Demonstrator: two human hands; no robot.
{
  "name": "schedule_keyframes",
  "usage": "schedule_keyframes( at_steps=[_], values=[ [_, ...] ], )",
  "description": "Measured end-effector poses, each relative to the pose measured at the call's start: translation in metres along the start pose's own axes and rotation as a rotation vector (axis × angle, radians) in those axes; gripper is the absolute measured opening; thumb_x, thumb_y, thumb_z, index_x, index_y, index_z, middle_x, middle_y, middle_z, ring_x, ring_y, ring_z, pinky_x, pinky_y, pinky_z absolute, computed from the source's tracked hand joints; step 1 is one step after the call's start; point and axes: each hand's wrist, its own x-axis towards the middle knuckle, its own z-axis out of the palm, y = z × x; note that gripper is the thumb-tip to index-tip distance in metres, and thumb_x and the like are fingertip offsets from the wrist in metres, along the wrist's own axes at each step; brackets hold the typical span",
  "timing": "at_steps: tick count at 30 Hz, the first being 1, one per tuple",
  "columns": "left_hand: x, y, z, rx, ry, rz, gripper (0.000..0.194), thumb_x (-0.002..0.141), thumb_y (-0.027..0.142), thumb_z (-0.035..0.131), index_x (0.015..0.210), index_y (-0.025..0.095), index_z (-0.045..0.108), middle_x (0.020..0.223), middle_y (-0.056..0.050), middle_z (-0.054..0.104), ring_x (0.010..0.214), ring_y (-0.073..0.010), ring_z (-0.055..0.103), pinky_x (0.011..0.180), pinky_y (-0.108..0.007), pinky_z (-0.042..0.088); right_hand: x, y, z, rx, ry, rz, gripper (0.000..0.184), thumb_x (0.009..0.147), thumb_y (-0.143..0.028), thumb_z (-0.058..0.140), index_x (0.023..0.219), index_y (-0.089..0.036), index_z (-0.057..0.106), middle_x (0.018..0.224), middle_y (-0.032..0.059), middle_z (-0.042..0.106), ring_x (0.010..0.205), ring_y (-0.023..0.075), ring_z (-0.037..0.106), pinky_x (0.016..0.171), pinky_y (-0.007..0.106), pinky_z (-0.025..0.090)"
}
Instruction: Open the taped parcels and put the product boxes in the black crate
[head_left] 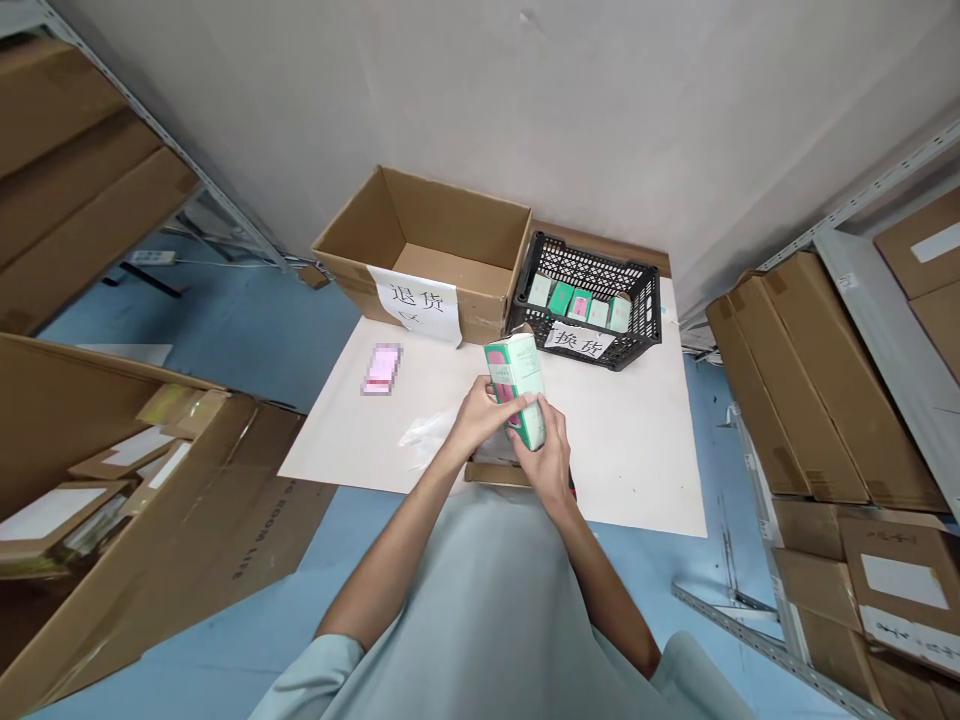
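Observation:
A small white and green carton (pixel 517 375) with a pink panel is held up over the near part of the table, tilted, its top end pointing away from me. My left hand (pixel 484 415) grips its left side, with the thumb across the front face. Around the lower right end wraps my right hand (pixel 547 450). Below both hands an opened brown cardboard box (pixel 495 474) sits at the table's near edge, mostly hidden by them. Crumpled clear plastic (pixel 427 437) lies just left of my left hand.
On the white table (pixel 622 440), a large open cardboard box (pixel 480 318) with a paper label stands at the back. Beside it, a black plastic crate (pixel 643 318) holds several small cartons. A pixelated pink phone-like item (pixel 382 368) lies left. Shelving with boxes (pixel 825 380) flanks the right.

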Motion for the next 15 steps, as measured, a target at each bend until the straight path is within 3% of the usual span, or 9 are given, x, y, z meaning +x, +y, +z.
schedule_keyframes(
  at_steps=[4, 9, 12, 15],
  values=[
    [0.0, 0.009, -0.02, -0.12, -0.105, -0.037, 0.082, 0.065, 0.063, 0.109, 0.127, 0.02, 0.077, 0.126, -0.012, 0.083, 0.103, -0.0258, 0.079, 0.085, -0.035, 0.062, 0.003, -0.013, -0.009, 0.407, 0.001, 0.156, 0.093, 0.094, -0.062, 0.087, 0.173, -0.025, 0.055, 0.166, 0.017, 0.068, 0.155, 0.0364, 0.065, 0.127, 0.055, 0.06],
    [0.006, 0.001, -0.032, -0.443, -0.358, -0.131, 0.084, 0.064, 0.076, 0.105, 0.124, 0.022, 0.082, 0.118, -0.014, 0.087, 0.115, -0.0322, 0.082, 0.098, -0.042, 0.065, -0.001, -0.014, -0.017, 1.013, -0.194, 0.472, 0.074, 0.087, -0.065, 0.095, 0.149, -0.031, 0.072, 0.144, 0.0071, 0.083, 0.127, 0.0309, 0.082, 0.102, 0.047, 0.074],
    [0.004, -0.005, -0.028, -0.497, -0.444, -0.135, 0.082, 0.06, 0.08, 0.105, 0.115, 0.022, 0.084, 0.117, -0.014, 0.088, 0.116, -0.0367, 0.084, 0.102, -0.047, 0.067, -0.008, -0.007, -0.015, 1.157, -0.223, 0.572, 0.064, 0.082, -0.063, 0.101, 0.133, -0.032, 0.079, 0.133, 0.0046, 0.088, 0.122, 0.0311, 0.084, 0.1, 0.049, 0.075],
    [0.003, -0.008, -0.023, -0.493, -0.465, -0.16, 0.078, 0.057, 0.069, 0.111, 0.11, 0.02, 0.084, 0.117, -0.015, 0.089, 0.112, -0.0358, 0.085, 0.101, -0.045, 0.068, -0.014, 0.0, -0.009, 1.198, -0.234, 0.615, 0.061, 0.078, -0.066, 0.103, 0.123, -0.032, 0.081, 0.127, 0.0037, 0.09, 0.123, 0.0321, 0.085, 0.102, 0.052, 0.075]
  ],
)
